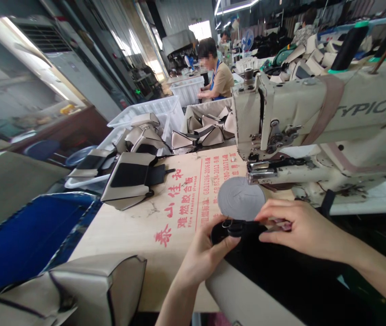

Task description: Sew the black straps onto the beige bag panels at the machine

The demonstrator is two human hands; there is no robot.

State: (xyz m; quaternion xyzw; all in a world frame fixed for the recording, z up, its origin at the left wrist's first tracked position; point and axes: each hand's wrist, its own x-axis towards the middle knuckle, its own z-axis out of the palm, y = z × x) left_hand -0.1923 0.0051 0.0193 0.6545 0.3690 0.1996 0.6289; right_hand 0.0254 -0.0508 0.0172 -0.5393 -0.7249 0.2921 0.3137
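A beige bag [233, 290] with a wide black panel lies in front of me at the table's near edge. My left hand [206, 258] is closed on its top end, where a black strap with a buckle [235, 227] shows between thumb and fingers. Close by, my right hand [294, 226] pinches the black edge of the same bag. A small pinkish object [283, 224] is tucked in the right fingers, too blurred to name. Just beyond the hands, a round grey disc [241, 198] lies on the plywood board [179, 253].
A sewing machine [315, 117] stands on the right. One finished-looking bag [130, 176] sits on the board's left; another beige bag [101, 290] is at the lower left. White crates [148, 106] of bags stand behind. A co-worker [221, 74] sits farther back.
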